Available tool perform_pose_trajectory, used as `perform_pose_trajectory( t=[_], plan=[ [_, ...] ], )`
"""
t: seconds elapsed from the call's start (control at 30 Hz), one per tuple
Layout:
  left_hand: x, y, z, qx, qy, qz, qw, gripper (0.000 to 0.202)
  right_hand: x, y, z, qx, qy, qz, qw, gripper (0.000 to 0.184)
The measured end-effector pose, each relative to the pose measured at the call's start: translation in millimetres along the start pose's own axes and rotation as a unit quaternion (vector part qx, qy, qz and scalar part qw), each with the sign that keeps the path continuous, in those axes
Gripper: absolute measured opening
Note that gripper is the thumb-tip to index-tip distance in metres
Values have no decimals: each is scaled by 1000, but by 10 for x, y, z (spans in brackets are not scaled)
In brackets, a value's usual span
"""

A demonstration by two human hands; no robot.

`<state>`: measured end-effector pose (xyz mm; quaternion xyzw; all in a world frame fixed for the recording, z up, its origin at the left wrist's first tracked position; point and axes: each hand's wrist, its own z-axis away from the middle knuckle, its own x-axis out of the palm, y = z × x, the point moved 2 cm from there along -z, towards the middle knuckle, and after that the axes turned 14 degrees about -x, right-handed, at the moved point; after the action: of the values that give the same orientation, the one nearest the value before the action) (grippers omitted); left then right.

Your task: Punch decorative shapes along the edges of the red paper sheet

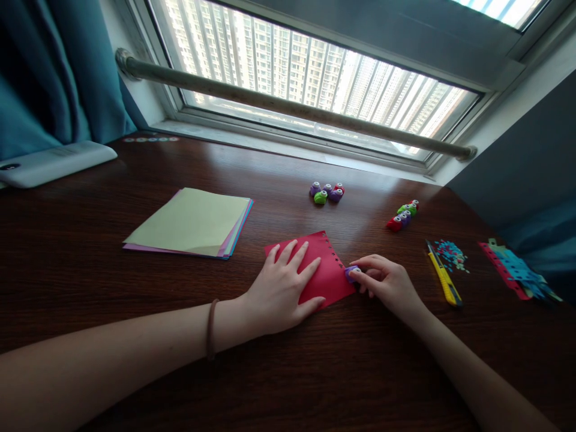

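Note:
A red sheet of paper (pixel 320 287) lies on the dark wooden table, with a row of small punched holes along its right edge. My left hand (pixel 284 289) rests flat on the sheet, fingers spread. At the sheet's right edge, just below the row of holes, sits a small purple craft punch (pixel 352 274). My right hand (pixel 386 281) pinches this punch between thumb and fingers. Part of the punch is hidden by the fingertips.
A stack of coloured paper (pixel 193 222) lies at left. Several small punches (pixel 320 197) stand at the back, with more punches (pixel 404 215) to the right. A yellow utility knife (pixel 444 277), blue paper bits (pixel 451 254) and cut paper strips (pixel 522 271) lie at right.

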<state>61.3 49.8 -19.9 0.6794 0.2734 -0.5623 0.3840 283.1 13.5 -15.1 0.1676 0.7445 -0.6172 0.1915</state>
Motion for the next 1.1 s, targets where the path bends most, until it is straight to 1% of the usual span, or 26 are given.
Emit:
perform_pose_trajectory(
  t=[0.13, 0.3, 0.4, 0.53, 0.67, 0.73, 0.87, 1.1],
  plan=[
    [2, -1, -1, -3, 0, 3, 1000, 66, -7, 15, -10, 2, -13, -4, 1000, 37],
    [-1, -1, 3, 0, 3, 4, 1000, 67, -86, 0, -15, 23, -85, -16, 996, 38],
    [3, -16, 0, 3, -6, 9, 1000, 66, -135, -15, -12, 26, -120, -19, 992, 32],
    [12, -41, -13, 9, -24, 19, 999, 66, -185, -32, -22, 13, -148, 23, 989, 24],
    [10, -49, -14, 12, -26, 24, 999, 64, -215, -75, -29, 4, -174, 61, 983, 22],
    [-4, -44, -11, 11, -23, 28, 999, 62, -222, -99, -25, 12, -182, 67, 981, 24],
    [-43, -22, -17, 20, -20, 44, 999, 63, -226, -111, -15, 33, -177, 61, 982, 25],
    [-53, -24, -33, 40, -6, 67, 997, 65, -228, -76, -18, 35, -172, 58, 983, 26]
  ],
)
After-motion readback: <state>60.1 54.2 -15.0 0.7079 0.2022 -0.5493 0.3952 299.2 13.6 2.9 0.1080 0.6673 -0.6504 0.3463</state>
